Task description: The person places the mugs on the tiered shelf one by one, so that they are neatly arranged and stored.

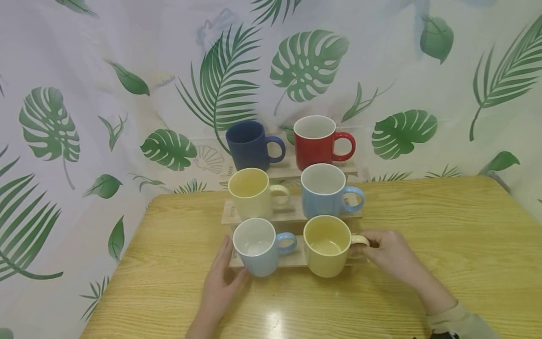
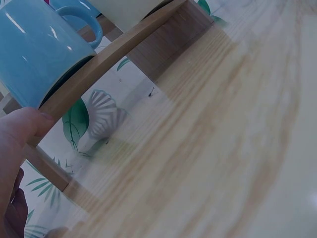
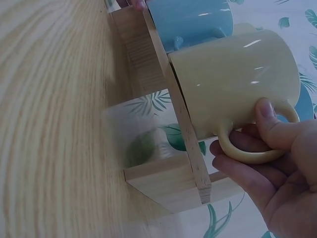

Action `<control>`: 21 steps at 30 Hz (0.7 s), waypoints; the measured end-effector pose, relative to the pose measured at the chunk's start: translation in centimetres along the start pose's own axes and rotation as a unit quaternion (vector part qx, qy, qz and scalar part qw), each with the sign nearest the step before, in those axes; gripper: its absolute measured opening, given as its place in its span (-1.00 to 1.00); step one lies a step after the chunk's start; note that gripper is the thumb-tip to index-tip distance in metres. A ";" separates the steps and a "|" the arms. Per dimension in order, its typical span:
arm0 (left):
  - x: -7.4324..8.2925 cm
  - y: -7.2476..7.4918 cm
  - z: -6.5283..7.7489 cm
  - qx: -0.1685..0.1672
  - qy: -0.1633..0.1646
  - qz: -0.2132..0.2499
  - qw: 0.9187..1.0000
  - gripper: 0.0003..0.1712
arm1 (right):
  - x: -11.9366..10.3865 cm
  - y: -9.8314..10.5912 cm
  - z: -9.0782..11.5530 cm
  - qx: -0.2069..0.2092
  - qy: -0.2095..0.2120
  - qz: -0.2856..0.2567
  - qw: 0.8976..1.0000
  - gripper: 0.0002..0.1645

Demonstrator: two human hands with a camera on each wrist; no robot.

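A pale yellow mug (image 1: 327,249) stands at the right of the lowest tier of a stepped wooden rack (image 1: 292,256). My right hand (image 1: 387,254) holds this mug by its handle; in the right wrist view, the thumb lies on the handle's top and fingers pass through the loop (image 3: 252,153). At the rack's lower left end, my left hand (image 1: 222,278) grips the shelf, its thumb (image 2: 29,121) on the front edge. Beside that hand sits a light blue mug (image 1: 256,249) with a white inside, handle to the right.
On the middle tier are another yellow mug (image 1: 250,195) and a blue mug (image 1: 323,193). A dark blue mug (image 1: 247,148) and a red mug (image 1: 314,146) occupy the top tier. The rack stands on a wooden table (image 1: 444,226) before a leaf-patterned backdrop (image 1: 148,47).
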State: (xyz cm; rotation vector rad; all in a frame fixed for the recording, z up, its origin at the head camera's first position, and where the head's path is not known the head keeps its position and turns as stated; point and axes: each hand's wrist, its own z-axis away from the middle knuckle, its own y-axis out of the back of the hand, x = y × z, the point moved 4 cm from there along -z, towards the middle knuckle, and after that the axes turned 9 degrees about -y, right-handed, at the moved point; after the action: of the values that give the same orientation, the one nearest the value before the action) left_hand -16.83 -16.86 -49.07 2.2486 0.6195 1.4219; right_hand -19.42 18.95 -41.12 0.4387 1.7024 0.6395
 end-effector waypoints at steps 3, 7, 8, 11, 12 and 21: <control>0.0 0.0 0.0 0.000 0.003 0.002 1.000 -0.12 | 0.0 0.1 0.0 -0.012 -0.013 0.003 1.000 -0.86; -0.1 0.0 0.0 0.000 0.005 -0.003 1.000 -0.11 | 0.0 0.2 0.0 -0.028 -0.024 -0.001 0.999 -0.94; -0.1 0.0 0.0 0.000 0.005 -0.004 1.000 -0.10 | 0.0 0.2 0.0 -0.029 -0.023 -0.002 0.999 -0.94; -0.1 -0.1 0.0 -0.001 0.004 -0.002 1.000 -0.10 | 0.0 0.2 0.0 -0.033 -0.022 -0.006 0.999 -0.92; -0.1 -0.1 0.0 0.000 0.005 -0.001 1.000 -0.10 | 0.0 0.2 0.0 -0.034 -0.022 -0.008 0.999 -0.92; -0.2 -0.1 0.1 0.000 0.018 0.010 1.000 -0.10 | 0.1 0.2 -0.1 -0.033 -0.008 -0.010 0.999 -0.93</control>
State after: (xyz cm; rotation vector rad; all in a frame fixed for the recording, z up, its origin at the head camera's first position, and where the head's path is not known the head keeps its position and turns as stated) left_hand -16.88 -16.93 -49.32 2.2404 0.6102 1.4743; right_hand -19.58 19.12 -41.05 0.3774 1.6643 0.6744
